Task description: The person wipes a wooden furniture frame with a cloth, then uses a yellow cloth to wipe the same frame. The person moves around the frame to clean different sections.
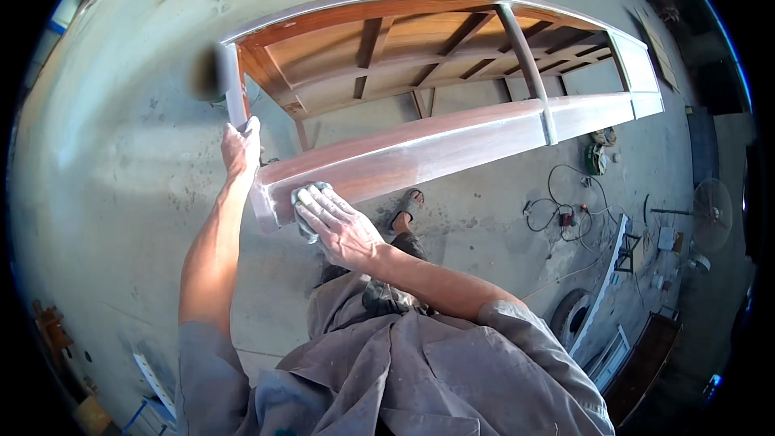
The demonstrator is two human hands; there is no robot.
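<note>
A long wooden furniture frame [476,141] with reddish-brown slatted panels and a dusty, whitish front rail stretches away to the right. My left hand [242,148] is closed around its left upright, close to the front corner. Against the left end of the front rail, my right hand [343,230] presses a crumpled grey pad [305,230]; whether it is cloth or sandpaper I cannot tell. White dust coats the fingers of that hand. A round post [525,56] crosses the frame farther right.
Below the frame, my sandalled foot [409,203] stands on the concrete floor [105,218]. Cables [557,202] lie on the floor to the right. Beyond them are a standing fan [712,214], a tyre [571,315] and a long white strip [599,287]. A dark blurred shape [207,73] is by the frame's far-left corner.
</note>
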